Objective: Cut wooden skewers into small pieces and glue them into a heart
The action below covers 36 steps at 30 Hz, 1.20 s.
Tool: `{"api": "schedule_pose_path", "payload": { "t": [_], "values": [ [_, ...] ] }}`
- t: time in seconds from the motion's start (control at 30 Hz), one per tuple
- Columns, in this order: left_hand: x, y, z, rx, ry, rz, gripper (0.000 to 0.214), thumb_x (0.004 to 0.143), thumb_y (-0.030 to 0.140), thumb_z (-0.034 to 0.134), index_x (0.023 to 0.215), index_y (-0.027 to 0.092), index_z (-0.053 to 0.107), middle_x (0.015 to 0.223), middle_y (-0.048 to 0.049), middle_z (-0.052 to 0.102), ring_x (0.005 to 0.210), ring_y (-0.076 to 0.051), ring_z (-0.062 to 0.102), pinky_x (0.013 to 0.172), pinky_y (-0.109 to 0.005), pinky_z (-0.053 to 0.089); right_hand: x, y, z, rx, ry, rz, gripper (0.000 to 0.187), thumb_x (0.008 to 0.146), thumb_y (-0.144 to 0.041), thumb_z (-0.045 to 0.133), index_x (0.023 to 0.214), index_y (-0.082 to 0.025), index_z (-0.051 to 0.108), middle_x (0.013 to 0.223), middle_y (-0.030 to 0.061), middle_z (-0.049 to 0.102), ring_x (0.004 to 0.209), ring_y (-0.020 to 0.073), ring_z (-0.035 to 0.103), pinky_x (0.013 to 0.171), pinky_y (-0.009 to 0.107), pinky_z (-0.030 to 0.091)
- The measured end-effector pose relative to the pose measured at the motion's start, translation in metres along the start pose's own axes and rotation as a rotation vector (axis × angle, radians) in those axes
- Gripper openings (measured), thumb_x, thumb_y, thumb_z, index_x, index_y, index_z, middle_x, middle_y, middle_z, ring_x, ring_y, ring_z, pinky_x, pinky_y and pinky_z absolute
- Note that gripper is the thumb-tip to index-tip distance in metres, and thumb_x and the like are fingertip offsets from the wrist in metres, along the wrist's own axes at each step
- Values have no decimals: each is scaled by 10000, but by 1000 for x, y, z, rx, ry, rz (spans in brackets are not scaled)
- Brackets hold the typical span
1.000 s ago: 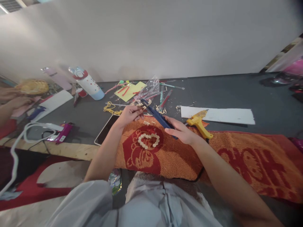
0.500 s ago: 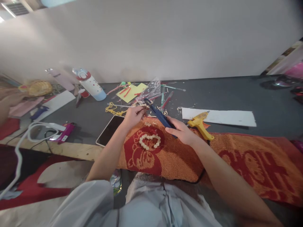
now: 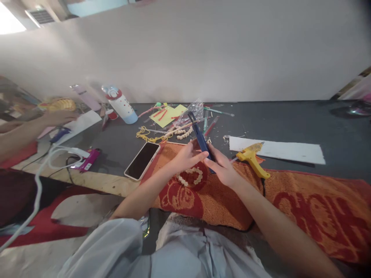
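Tool (image 3: 199,137) clasped in right hand (image 3: 222,166), left hand (image 3: 188,157) touching.

L forearm (image 3: 150,187) and R forearm (image 3: 266,204), both bare, converge fwd; hands meet approx. centrally. L hand (image 3: 187,157): palm turned inward, L thumb (image 3: 199,157) extended toward the R, other fingers partly hidden. R hand (image 3: 222,166): closed in a grip, R thumb (image 3: 213,164) directed up and to the L. Thumb tips lie v. close; contact btwn them can't be determined. R wrist (image 3: 235,180) approx. straight, in line w/ its forearm.
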<state>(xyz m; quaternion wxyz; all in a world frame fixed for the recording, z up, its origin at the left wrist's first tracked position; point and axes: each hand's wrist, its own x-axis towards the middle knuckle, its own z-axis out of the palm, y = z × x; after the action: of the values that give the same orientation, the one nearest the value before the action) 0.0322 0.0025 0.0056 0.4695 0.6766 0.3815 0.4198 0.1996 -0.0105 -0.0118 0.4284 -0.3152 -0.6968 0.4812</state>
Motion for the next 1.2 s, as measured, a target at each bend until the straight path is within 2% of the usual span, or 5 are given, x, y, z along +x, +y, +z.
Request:
{"api": "schedule_pose_path", "payload": {
  "t": [0.1,0.2,0.53,0.97,1.2],
  "values": [
    [-1,-3,6,-175,2,-43,649,720,631,679,1140,172,493,1220,-138,605,1133,-241,579,956,-369,490,-2,3,6,28,-20,12,598,908,-529,485,1431,-243,424,1468,70,472,1384,275,384,1158,453,280],
    [-3,-2,9,-240,21,-69,645,707,623,697,1117,169,494,1238,-141,579,1156,-252,558,988,-390,467,-2,6,8,56,-21,42,630,903,-544,488,1456,-257,394,1487,66,452,1422,274,327,1168,473,269],
    [-4,-8,11,-242,117,-98,659,664,668,704,1040,173,483,1022,-77,606,1010,-217,571,929,-384,457,-1,12,12,115,-31,45,593,912,-508,499,1450,-279,399,1455,57,491,1365,261,410,1169,472,261],
    [-4,-7,14,-272,179,-123,616,649,668,712,960,168,530,939,-55,570,894,-186,543,830,-337,458,2,14,16,168,0,126,635,868,-548,540,1436,-291,420,1395,58,554,1338,270,448,1158,496,278],
    [-3,-6,12,-301,162,-179,669,608,669,739,983,167,505,969,-64,573,941,-199,557,855,-361,474,1,16,15,194,9,155,611,853,-558,562,1396,-291,474,1385,53,566,1361,265,425,1171,490,259]
  ]
}}
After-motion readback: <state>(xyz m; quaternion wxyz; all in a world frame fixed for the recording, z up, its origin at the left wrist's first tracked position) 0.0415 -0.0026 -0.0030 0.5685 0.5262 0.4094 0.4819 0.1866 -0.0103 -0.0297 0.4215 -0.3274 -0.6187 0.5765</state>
